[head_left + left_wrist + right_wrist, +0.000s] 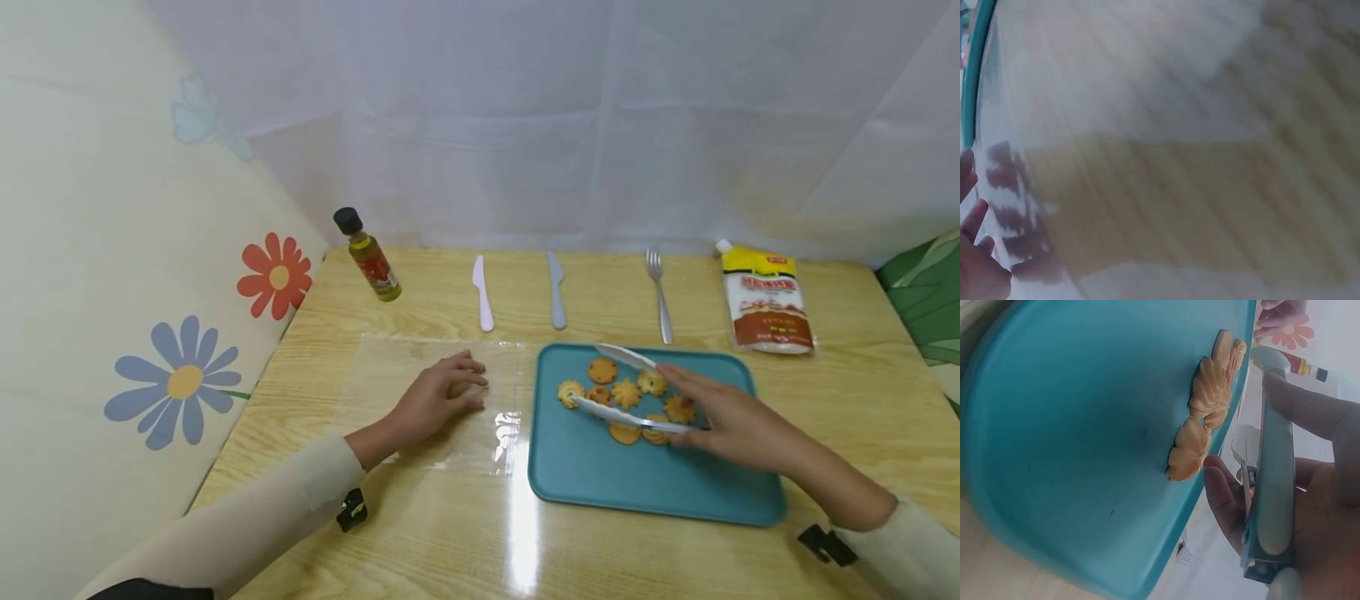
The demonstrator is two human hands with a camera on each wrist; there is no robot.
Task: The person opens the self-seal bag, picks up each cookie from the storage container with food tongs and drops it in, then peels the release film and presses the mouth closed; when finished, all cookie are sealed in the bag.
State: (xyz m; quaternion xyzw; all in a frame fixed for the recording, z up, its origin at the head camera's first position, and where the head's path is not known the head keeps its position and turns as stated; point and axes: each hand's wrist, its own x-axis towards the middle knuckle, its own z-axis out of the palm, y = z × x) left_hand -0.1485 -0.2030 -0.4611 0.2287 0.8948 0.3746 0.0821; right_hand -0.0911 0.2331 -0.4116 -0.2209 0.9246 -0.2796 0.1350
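Wooden table (450, 517), tongs (626, 392) tips pointing left

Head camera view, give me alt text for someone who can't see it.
A right hand holds white tongs over cookies on a teal tray, while the left hand rests on a clear plastic sheet on a wooden table.
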